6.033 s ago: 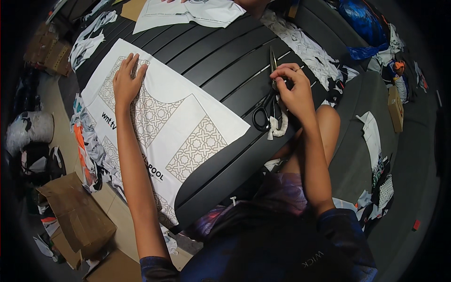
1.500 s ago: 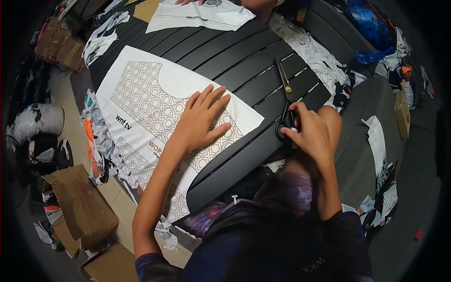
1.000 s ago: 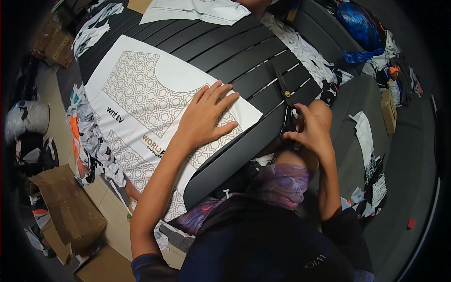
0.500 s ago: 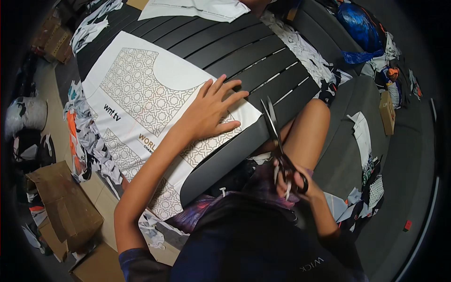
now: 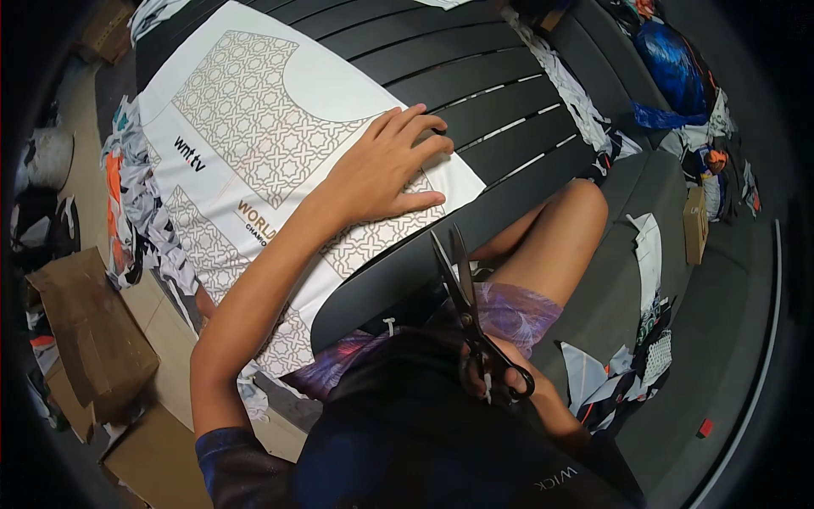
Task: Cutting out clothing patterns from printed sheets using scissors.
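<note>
A white fabric sheet printed with a geometric lattice pattern and lettering lies over the dark slatted table, its near part hanging past the edge. My left hand rests on it with fingers spread, pressing near its right corner. In my right hand, close to my body, is a pair of large black-handled scissors. Fingers and thumb sit in the handle loops. The blades are parted and point up toward the table edge, apart from the fabric.
Fabric scraps heap along the table's left side, and more scraps lie on the grey sofa at right. Cardboard boxes stand at lower left. A blue bundle sits at upper right.
The scissors and my right hand have moved left and closer to my body. My left hand stays on the fabric, its fingers slightly more bent. The whole view has shifted a little.
</note>
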Tool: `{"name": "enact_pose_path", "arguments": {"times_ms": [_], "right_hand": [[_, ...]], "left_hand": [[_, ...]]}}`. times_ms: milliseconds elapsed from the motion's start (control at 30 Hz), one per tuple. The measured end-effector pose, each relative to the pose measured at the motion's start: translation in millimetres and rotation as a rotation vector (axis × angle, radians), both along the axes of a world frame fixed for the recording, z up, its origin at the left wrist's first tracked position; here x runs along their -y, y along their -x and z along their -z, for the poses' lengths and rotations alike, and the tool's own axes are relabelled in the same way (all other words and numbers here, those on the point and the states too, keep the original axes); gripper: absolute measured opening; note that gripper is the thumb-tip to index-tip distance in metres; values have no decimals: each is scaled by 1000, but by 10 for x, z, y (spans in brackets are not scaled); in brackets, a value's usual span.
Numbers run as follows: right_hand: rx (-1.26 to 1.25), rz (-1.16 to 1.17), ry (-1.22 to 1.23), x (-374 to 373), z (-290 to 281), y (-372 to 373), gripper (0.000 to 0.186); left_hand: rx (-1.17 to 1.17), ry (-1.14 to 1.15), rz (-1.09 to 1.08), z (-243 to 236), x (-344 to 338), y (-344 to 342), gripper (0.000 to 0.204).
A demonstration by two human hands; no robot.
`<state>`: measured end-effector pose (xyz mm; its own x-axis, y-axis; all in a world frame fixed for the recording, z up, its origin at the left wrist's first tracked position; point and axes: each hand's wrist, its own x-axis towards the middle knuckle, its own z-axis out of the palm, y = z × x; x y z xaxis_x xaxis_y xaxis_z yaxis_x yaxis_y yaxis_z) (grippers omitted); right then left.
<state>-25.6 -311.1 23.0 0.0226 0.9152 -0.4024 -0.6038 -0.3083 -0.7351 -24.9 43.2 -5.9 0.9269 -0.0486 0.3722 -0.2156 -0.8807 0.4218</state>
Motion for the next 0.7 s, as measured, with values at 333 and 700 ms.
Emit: {"name": "enact_pose_path", "arguments": {"times_ms": [333,700], "right_hand": [[-6,101,-19,-215,115,-47,82],[224,104,136,-251,68,-259,67]], "left_hand": [[49,-2,-26,26,-10,2,43],[-116,145,160,-148,-167,45,27]]}}
